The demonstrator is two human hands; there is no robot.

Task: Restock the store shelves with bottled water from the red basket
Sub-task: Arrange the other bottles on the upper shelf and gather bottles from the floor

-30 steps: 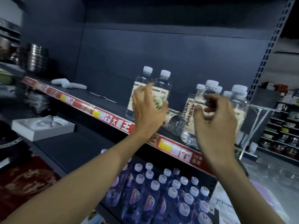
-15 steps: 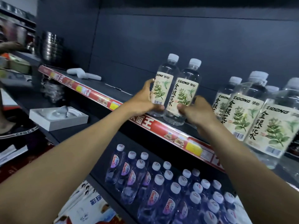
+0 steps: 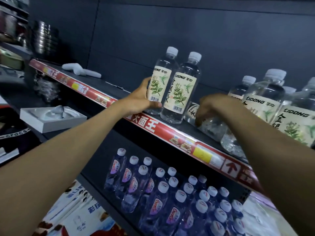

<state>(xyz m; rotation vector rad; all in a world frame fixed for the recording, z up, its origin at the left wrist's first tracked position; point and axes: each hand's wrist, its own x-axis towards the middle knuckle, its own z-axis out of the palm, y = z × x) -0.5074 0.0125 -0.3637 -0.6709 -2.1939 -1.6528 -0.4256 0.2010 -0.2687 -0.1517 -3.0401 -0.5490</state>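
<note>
The left hand (image 3: 141, 100) is clamped on the left upright bottle (image 3: 159, 82), fingers behind its label and thumb across the front just under the barcode. The bottle stands on the upper shelf (image 3: 105, 86), close behind the red price strip (image 3: 153, 127). Touching it on the right stands the second upright bottle (image 3: 183, 92), with the same pale label of green leaves and a white cap; no hand is on it. The right hand (image 3: 215, 106) reaches in further right, its fingers (image 3: 199, 117) bent down over the lying bottle (image 3: 213, 128), which rests on its side on the same shelf just beside the second upright bottle; the thumb is hidden, so only the curled fingers show the hold. To the right, near the camera, a cluster of standing bottles (image 3: 262, 106) of the same kind crowds the shelf edge. Far to the left on this shelf lies a white object (image 3: 80, 71). On the lower shelf below stand rows of purple-labelled bottles (image 3: 162, 193) with white caps. A white tray (image 3: 51, 120) sits on a dark ledge at the left, and stacked steel pots (image 3: 45, 38) stand in the upper left corner.
</note>
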